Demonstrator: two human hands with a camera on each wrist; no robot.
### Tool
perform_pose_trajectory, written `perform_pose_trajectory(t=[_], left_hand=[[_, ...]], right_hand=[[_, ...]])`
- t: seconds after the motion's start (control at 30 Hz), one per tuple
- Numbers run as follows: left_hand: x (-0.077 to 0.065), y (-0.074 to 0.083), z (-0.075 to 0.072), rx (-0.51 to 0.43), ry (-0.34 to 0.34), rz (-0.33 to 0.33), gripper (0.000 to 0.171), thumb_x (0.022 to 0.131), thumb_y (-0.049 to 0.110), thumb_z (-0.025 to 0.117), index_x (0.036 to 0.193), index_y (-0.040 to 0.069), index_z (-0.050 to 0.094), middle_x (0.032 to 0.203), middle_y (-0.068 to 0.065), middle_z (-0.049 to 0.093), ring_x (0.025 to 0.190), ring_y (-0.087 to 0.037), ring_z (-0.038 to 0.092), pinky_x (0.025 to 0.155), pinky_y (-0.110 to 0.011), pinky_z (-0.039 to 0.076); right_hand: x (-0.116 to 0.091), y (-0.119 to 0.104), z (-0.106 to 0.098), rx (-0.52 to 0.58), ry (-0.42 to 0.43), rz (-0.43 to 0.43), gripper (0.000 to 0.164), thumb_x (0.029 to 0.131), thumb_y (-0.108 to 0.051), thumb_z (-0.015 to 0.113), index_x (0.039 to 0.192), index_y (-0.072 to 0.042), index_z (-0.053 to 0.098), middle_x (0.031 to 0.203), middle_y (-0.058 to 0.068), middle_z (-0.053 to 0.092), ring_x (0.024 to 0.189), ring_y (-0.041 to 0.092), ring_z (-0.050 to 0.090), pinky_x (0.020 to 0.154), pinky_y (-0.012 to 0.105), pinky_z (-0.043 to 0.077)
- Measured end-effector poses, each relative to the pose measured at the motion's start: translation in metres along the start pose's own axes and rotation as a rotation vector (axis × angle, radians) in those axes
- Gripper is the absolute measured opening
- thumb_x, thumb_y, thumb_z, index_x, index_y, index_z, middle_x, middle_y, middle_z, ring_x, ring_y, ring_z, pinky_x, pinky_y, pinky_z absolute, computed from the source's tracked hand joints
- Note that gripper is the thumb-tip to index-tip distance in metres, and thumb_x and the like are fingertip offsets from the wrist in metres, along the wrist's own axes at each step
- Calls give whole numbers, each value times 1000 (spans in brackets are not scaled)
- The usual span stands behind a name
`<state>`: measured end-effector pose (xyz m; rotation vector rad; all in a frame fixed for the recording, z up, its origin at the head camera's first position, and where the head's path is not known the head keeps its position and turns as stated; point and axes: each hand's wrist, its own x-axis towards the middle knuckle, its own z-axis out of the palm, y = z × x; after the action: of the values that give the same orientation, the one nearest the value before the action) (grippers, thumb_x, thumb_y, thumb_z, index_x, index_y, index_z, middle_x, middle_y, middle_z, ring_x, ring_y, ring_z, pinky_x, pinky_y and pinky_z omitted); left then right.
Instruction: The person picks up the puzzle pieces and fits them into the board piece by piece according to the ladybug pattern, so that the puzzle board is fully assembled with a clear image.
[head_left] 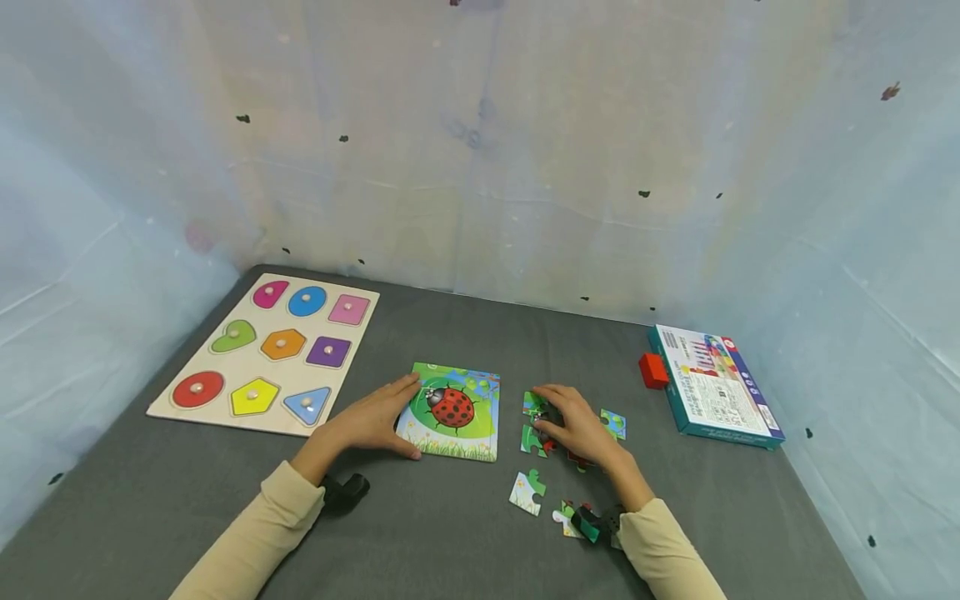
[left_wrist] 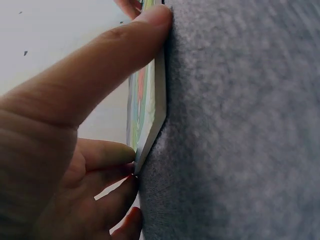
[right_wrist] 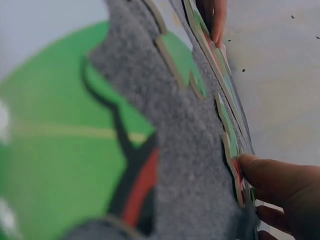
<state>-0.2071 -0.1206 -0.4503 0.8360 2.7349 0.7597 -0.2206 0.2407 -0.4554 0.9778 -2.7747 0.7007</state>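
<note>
My left hand (head_left: 375,415) is at the left side of a square ladybug picture board (head_left: 453,417). Its fingers touch the upper left edge, and its thumb (left_wrist: 130,45) lies straight along the near corner. To the right, my right hand (head_left: 581,425) is bent over small ladybug jigsaw pieces, its palm hiding some of them. In the right wrist view its thumb (right_wrist: 267,172) meets the edge of a jigsaw piece (right_wrist: 230,150), with the other fingers on the far side. A green piece (head_left: 531,442) lies just below the thumb.
Nearer me lie a white-and-green piece (head_left: 527,493) and another piece (head_left: 566,518) by the right wrist strap; a blue-green piece (head_left: 615,423) is right of the hand. A knobbed shape board (head_left: 232,367) lies left. A red block (head_left: 653,371) adjoins a box (head_left: 716,383) at right.
</note>
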Motion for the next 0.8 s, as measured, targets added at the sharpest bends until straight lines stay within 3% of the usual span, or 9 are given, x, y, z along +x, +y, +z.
perform_pose_trajectory(t=[0.17,0.57,0.73,0.8], left_hand=[[-1,1,0,-11,-1,6,108,66,49,80,143,-6,29,151,-21,21,138,-36,21,109,-52,20],[-2,0,0,-9,-2,12,107,67,50,79,143,-6,29,151,-21,21,138,-37,22,109,-52,19],[-1,-2,1,-4,-4,13,107,67,50,79,143,-6,28,151,-21,21,138,-36,21,110,-52,19],[0,-2,1,-5,-4,15,108,67,50,79,143,-6,28,151,-21,21,138,-36,21,110,-52,19]], right_hand=[[-1,2,3,13,9,8,53,84,-21,70,131,-2,52,127,15,53,117,32,47,99,42,36],[1,1,-1,-1,24,-66,47,86,-16,68,127,0,54,124,17,53,112,31,48,97,39,38],[12,-12,-9,-3,48,-135,43,88,-15,65,128,-1,54,126,17,51,114,30,46,101,37,35],[19,-21,-11,0,57,-151,44,87,-16,66,128,-2,55,126,16,52,115,30,46,96,40,37]])
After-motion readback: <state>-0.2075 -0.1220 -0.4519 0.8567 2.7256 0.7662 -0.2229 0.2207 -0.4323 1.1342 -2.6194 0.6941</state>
